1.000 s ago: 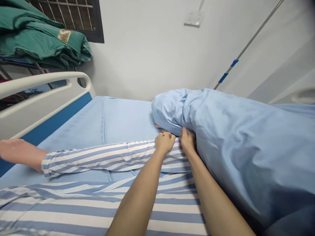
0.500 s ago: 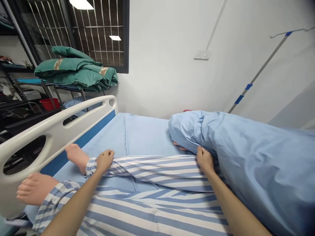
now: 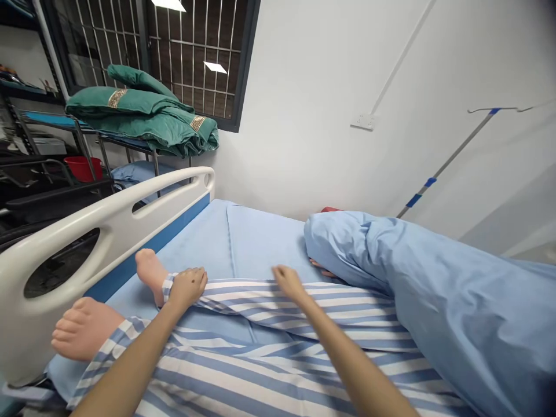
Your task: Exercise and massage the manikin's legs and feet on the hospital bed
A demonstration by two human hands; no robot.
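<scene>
A figure with smooth, manikin-like bare feet (image 3: pixel 87 330) lies on the bed in blue-and-white striped trousers (image 3: pixel 243 379). My left hand (image 3: pixel 187 286) is closed over the far trouser leg near the ankle, its fingers curled round the leg's upper edge. Further up that same leg is my right hand (image 3: pixel 289 282), slightly blurred. Its fingers are curled together and no cloth shows in them. A light-blue quilt (image 3: pixel 434 289) is bunched over the upper part of the figure, and some fingertips (image 3: pixel 321 268) peek out from under its edge.
The white bed end board (image 3: pixel 117 211) stands at the left, beyond the feet. Light-blue sheet (image 3: pixel 264 243) covers the mattress. Folded green quilts (image 3: pixel 143 116) lie on a rack under a barred window. A drip pole (image 3: pixel 452 159) leans into view at the right, before a white wall.
My right hand has left the quilt's edge and moved left along the trouser leg. My left hand stays near the ankle. The camera view has tilted and shifted slightly.
</scene>
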